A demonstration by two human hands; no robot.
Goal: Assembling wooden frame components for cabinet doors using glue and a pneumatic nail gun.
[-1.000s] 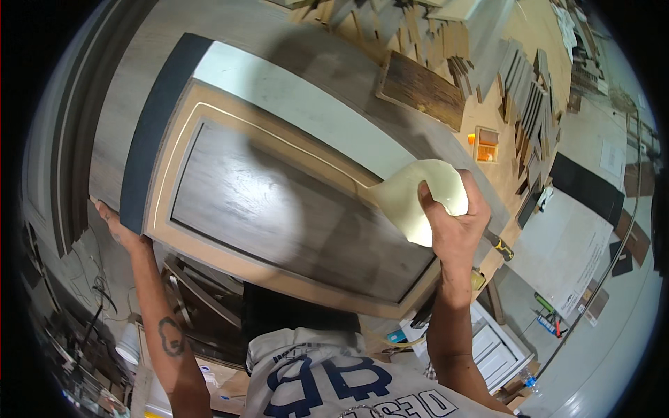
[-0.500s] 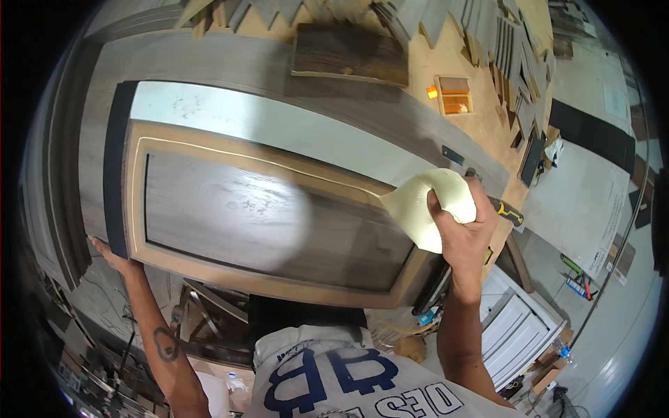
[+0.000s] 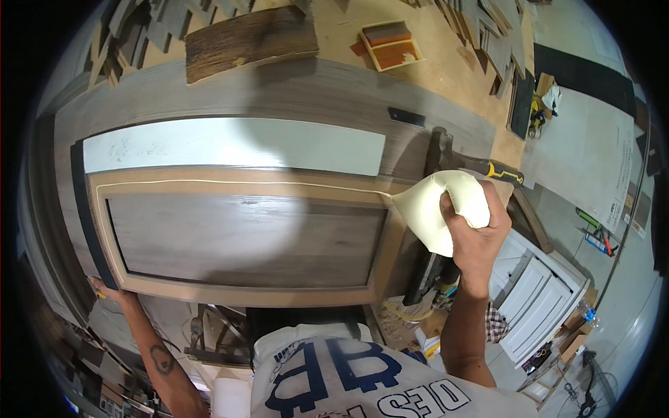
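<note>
My right hand (image 3: 481,237) is closed round a plump, pale yellow squeeze bag (image 3: 425,212), shaped like a piping bag. Its narrow tip points left and touches the far right corner of a tan rectangular frame (image 3: 244,292). From the tip, a thin cream bead of paste (image 3: 244,184) runs along the frame's far rail to the far left corner. Inside the frame shows a grey wood-grain surface (image 3: 237,237). A black strip (image 3: 94,223) lies along the left side. At its near end is my left hand (image 3: 117,292), its fingers partly hidden.
A pale strip (image 3: 237,145) lies beyond the frame. Farther back are a dark rough board (image 3: 251,43), a small divided wooden box (image 3: 391,45) and several wood offcuts (image 3: 481,35). A hammer (image 3: 474,164) with a black and yellow handle lies just behind the bag.
The view has shifted, so the bench appears lower and turned. The squeeze bag has moved right along the far rail, and the bead now reaches nearer the right corner. My left hand stays by the black strip.
</note>
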